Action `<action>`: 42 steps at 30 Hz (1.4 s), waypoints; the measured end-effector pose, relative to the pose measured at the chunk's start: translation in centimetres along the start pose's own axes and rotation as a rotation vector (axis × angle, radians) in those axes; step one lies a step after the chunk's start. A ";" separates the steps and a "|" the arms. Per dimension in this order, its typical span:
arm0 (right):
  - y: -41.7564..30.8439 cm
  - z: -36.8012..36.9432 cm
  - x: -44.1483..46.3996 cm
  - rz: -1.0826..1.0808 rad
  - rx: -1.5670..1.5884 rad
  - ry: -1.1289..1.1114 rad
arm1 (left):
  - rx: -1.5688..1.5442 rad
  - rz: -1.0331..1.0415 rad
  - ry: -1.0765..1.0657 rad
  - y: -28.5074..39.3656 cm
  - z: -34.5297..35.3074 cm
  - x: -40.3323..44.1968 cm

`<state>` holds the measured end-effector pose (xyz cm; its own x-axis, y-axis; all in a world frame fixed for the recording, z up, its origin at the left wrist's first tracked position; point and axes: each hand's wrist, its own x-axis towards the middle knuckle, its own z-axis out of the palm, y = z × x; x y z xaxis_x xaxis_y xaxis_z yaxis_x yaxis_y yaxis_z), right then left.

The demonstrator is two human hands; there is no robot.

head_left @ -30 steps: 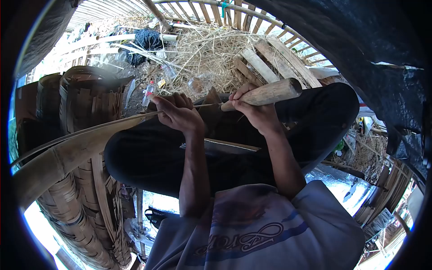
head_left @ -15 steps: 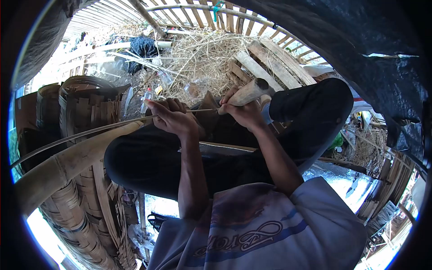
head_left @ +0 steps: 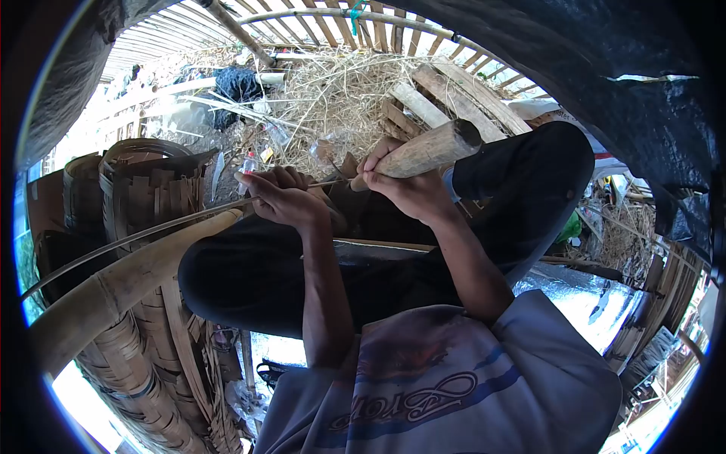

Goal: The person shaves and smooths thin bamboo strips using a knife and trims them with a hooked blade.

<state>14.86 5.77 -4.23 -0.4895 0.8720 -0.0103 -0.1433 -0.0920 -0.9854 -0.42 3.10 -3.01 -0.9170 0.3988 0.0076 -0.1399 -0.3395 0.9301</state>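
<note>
My left hand [head_left: 286, 200] is closed, with the thumb pressed along a long thin bamboo strip [head_left: 144, 227]. From that hand the strip curves down to the far left; its other end runs right toward my right hand. My right hand [head_left: 408, 195] is wrapped around the narrow end of a thick, pale wooden handle [head_left: 431, 150], whose blunt end points up and right. The strip meets the right fingers at the handle's narrow end. Whether a blade is fixed to the handle is hidden. Both hands are over my crossed legs in dark trousers [head_left: 242, 276].
A thick bamboo pole [head_left: 113, 291] slants in at left, beside rolled woven bamboo [head_left: 125, 371] and bamboo bands [head_left: 144, 163]. Ahead are dry straw [head_left: 340, 94], planks [head_left: 461, 98], a small bottle [head_left: 248, 163] and a slatted fence [head_left: 325, 30]. Dark plastic sheeting [head_left: 643, 113] hangs at right.
The wooden handle's blunt end has swung toward the camera and right, and now looks larger. My right hand has shifted slightly left; my left hand keeps its grip on the strip.
</note>
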 end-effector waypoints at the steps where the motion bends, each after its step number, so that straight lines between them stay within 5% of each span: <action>1: 0.2 0.0 -0.1 0.007 -0.002 0.000 | 0.001 0.023 -0.026 -0.1 0.1 0.0; 3: 0.5 0.0 -0.3 0.062 -0.140 0.040 | 0.004 0.041 -0.046 -0.1 -0.6 -0.3; 4: 1.4 0.2 -0.1 0.190 0.144 0.099 | 0.055 0.046 -0.016 -0.3 -1.0 0.0; 8: 1.0 -0.1 -0.1 0.102 0.159 0.073 | 0.039 0.028 0.004 0.2 -0.5 -0.2; 13: 3.7 0.0 -0.4 -0.053 -0.244 0.019 | -0.010 0.023 -0.029 -0.2 0.2 -0.5; 18: 1.4 -0.5 -0.7 0.128 0.139 0.081 | -0.027 0.019 -0.043 0.0 0.2 -0.5; 23: 3.2 -0.7 -0.7 -0.002 -0.038 0.017 | -0.014 0.013 -0.036 -0.6 0.1 -0.4; 26: 5.7 -1.0 -0.1 0.262 -0.012 0.116 | 0.045 0.030 -0.008 -0.3 0.0 -0.4; 35: 1.9 -0.8 0.8 0.173 0.136 0.121 | 0.047 0.059 -0.018 -0.1 -0.5 0.3; 42: 1.5 -0.1 -0.3 0.016 -0.057 0.016 | 0.018 0.042 -0.039 -0.2 0.1 -0.2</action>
<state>14.90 5.38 -5.76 -0.4774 0.8782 -0.0288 -0.0860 -0.0793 -0.9931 -0.22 3.17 -3.21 -0.9067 0.4174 0.0608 -0.0945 -0.3415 0.9351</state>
